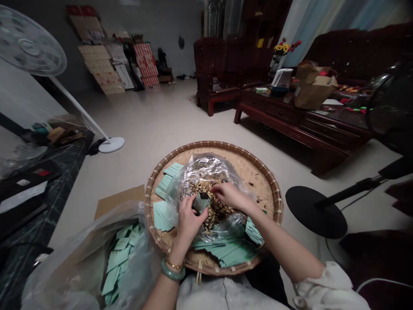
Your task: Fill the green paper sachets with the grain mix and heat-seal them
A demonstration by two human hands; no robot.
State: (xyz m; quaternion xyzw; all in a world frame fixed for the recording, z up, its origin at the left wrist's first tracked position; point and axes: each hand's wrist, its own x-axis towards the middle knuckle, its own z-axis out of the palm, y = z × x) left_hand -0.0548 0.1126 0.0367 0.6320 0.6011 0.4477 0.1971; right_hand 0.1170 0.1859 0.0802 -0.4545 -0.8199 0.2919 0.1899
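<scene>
My left hand grips a small pale green paper packet upright, its dark open mouth facing up. Just to the right of that mouth is my right hand, fingertips drawn together; whatever they pinch is too small to make out. Beneath both hands lies a loose tan and dark dried mix in a spread clear plastic bag. The bag rests on a round woven bamboo tray. Flat green packets fan out along the tray's near side, with further packets at its left.
A large clear bag of green packets stands left of the tray, by a cardboard sheet. A black fan base is at right, a white fan at far left. Beyond stands a dark wooden table.
</scene>
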